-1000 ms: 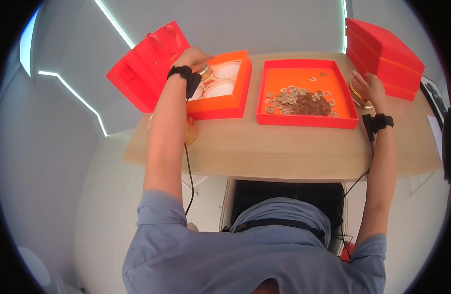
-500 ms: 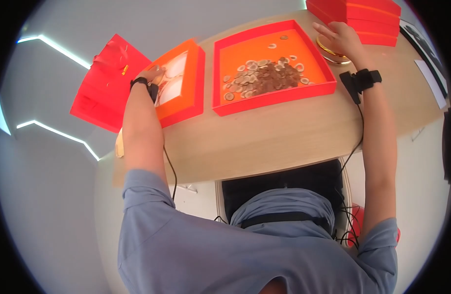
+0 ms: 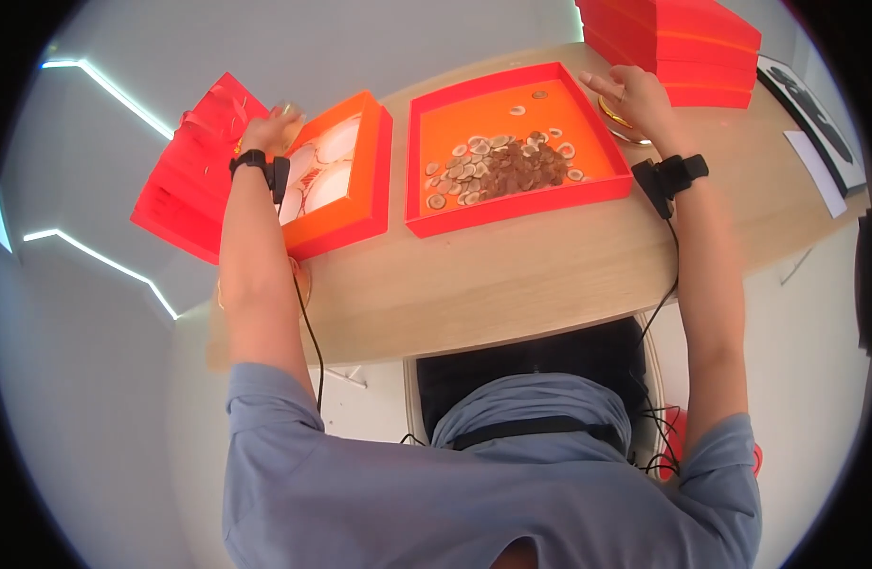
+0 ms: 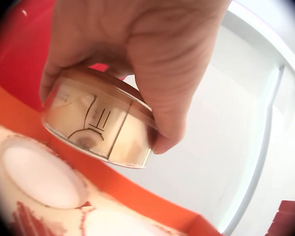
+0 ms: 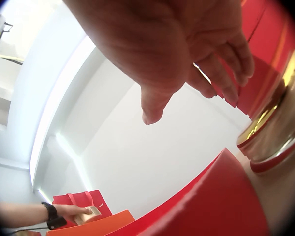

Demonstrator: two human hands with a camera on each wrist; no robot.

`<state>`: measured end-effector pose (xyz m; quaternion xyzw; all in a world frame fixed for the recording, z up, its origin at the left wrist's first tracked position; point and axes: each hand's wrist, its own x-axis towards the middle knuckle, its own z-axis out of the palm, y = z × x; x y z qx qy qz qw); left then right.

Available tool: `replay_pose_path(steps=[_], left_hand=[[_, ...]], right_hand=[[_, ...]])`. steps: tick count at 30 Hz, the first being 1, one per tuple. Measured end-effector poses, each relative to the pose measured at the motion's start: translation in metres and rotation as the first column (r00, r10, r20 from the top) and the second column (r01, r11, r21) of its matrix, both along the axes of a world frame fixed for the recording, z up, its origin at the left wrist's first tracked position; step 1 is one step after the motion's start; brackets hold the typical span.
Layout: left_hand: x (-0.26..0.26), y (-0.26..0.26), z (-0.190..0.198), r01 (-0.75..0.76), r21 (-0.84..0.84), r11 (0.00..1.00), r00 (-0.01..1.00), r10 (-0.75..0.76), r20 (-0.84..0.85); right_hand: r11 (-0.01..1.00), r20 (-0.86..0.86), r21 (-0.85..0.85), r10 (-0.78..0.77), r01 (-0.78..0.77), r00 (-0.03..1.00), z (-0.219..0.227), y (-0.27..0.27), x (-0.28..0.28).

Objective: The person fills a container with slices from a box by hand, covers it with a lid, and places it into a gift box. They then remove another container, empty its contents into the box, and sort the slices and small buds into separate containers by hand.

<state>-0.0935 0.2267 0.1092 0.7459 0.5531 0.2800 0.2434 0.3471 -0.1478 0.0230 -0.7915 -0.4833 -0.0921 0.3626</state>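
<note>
My left hand [image 3: 263, 131] grips a short round clear canister [image 4: 101, 125] by its rim, thumb on one side and fingers on the other. The canister is tilted, with a cream label and dark line drawing on its side. It hangs over the far left edge of an orange-and-red box [image 3: 377, 180] whose insert has round white recesses [image 4: 42, 169]. My right hand [image 3: 644, 106] has its fingers loosely spread, beside a gold-topped canister [image 5: 278, 123] on the table. In the right wrist view nothing lies in that hand.
A red tray [image 3: 517, 211] with a pile of round dried slices [image 3: 521, 169] sits mid-table. A red gift bag [image 3: 175, 194] stands behind the orange box at left. Stacked red boxes [image 3: 706, 57] stand at back right. Another gold canister [image 3: 301, 282] is partly hidden by my left forearm.
My left hand has moved from above the box's recesses out to its far left edge, carrying the canister. The right hand stays beside the gold-topped canister. The head view has shifted.
</note>
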Motion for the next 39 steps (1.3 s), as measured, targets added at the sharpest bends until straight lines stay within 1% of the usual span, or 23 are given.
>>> replay_pose_path(steps=[2, 3, 5, 6, 7, 9, 10, 12, 13, 15, 16, 17, 18, 20, 21, 23, 24, 27, 29, 30, 33, 35, 39], left_hand=[[0.021, -0.024, 0.033, 0.041, 0.08, 0.996, 0.976, -0.023, -0.218], [0.034, -0.052, 0.043, 0.116, 0.153, 0.981, 0.963, -0.073, -0.259], [0.068, -0.129, 0.045, 0.269, 0.284, 0.92, 0.925, -0.164, -0.343], [0.08, -0.15, 0.038, 0.349, 0.301, 0.887, 0.918, -0.259, -0.301], [0.089, -0.17, 0.031, 0.423, 0.326, 0.846, 0.9, -0.351, -0.257], [0.107, -0.213, 0.021, 0.502, 0.217, 0.837, 0.857, -0.447, -0.256], [0.112, -0.225, 0.012, 0.546, 0.226, 0.807, 0.834, -0.499, -0.235], [0.12, -0.245, -0.008, 0.628, 0.239, 0.741, 0.778, -0.595, -0.199], [0.122, -0.262, -0.013, 0.639, 0.207, 0.741, 0.769, -0.604, -0.21], [0.125, -0.292, -0.015, 0.663, 0.145, 0.734, 0.744, -0.624, -0.239], [0.125, -0.295, -0.023, 0.655, 0.275, 0.704, 0.754, -0.583, -0.303], [0.125, -0.294, -0.033, 0.641, 0.399, 0.655, 0.767, -0.532, -0.359], [0.126, -0.294, -0.041, 0.623, 0.515, 0.589, 0.783, -0.472, -0.406], [0.124, -0.296, -0.05, 0.575, 0.479, 0.663, 0.813, -0.53, -0.241], [0.124, -0.298, -0.055, 0.552, 0.455, 0.699, 0.822, -0.549, -0.152], [0.127, -0.302, -0.061, 0.516, 0.489, 0.703, 0.829, -0.553, -0.079], [0.128, -0.303, -0.063, 0.496, 0.505, 0.706, 0.832, -0.554, -0.043], [0.13, -0.295, -0.071, 0.43, 0.582, 0.69, 0.867, -0.496, -0.052], [0.13, -0.302, -0.067, 0.497, 0.402, 0.769, 0.809, -0.578, 0.106], [0.129, -0.304, -0.065, 0.535, 0.307, 0.787, 0.776, -0.601, 0.191], [0.129, -0.306, -0.069, 0.539, 0.273, 0.797, 0.727, -0.604, 0.328], [0.127, -0.308, -0.064, 0.539, 0.287, 0.792, 0.733, -0.609, 0.303], [0.127, -0.3, -0.071, 0.489, 0.331, 0.807, 0.766, -0.579, 0.281]], right_hand=[[0.999, -0.059, 0.027, 0.028, -0.027, 0.998, 0.007, 0.0, -0.009], [0.998, -0.088, 0.041, 0.04, -0.037, 0.995, 0.01, -0.001, -0.014], [0.973, -0.048, 0.183, 0.151, -0.139, 0.987, 0.012, -0.001, -0.03], [0.951, -0.023, 0.247, 0.2, -0.188, 0.98, 0.016, -0.002, -0.039], [0.946, -0.106, 0.167, 0.298, -0.278, 0.949, 0.027, -0.005, -0.047], [0.911, -0.057, 0.171, 0.389, -0.375, 0.919, 0.038, -0.004, -0.066], [0.89, -0.037, 0.17, 0.436, -0.424, 0.899, 0.041, -0.003, -0.076], [0.841, -0.07, 0.151, 0.533, -0.519, 0.843, 0.046, -0.003, -0.102], [0.814, -0.09, 0.147, 0.577, -0.563, 0.811, 0.048, -0.002, -0.112], [0.711, -0.183, 0.091, 0.7, -0.697, 0.69, 0.038, 0.009, -0.122], [0.649, -0.231, 0.071, 0.749, -0.758, 0.62, 0.038, 0.011, -0.13], [0.682, -0.416, 0.001, 0.665, -0.731, 0.62, 0.043, 0.001, -0.139], [0.64, -0.514, 0.06, 0.678, -0.766, 0.526, 0.04, -0.002, -0.139], [0.556, -0.677, 0.189, 0.671, -0.809, 0.302, 0.033, -0.007, -0.138], [0.58, -0.652, 0.161, 0.67, -0.798, 0.355, 0.029, -0.005, -0.137], [0.629, -0.592, 0.107, 0.663, -0.77, 0.459, 0.027, -0.003, -0.138], [0.647, -0.583, 0.097, 0.653, -0.756, 0.484, 0.029, -0.005, -0.138], [0.696, -0.533, 0.095, 0.639, -0.712, 0.554, 0.039, -0.012, -0.145], [0.726, -0.474, 0.133, 0.644, -0.674, 0.601, 0.034, -0.008, -0.147], [0.73, -0.467, 0.138, 0.644, -0.67, 0.606, 0.029, -0.005, -0.145], [0.732, -0.459, 0.174, 0.653, -0.659, 0.603, 0.021, 0.002, -0.143], [0.725, -0.474, 0.222, 0.665, -0.652, 0.578, 0.02, 0.003, -0.144], [0.755, -0.389, 0.288, 0.654, -0.589, 0.649, 0.019, 0.002, -0.149]])
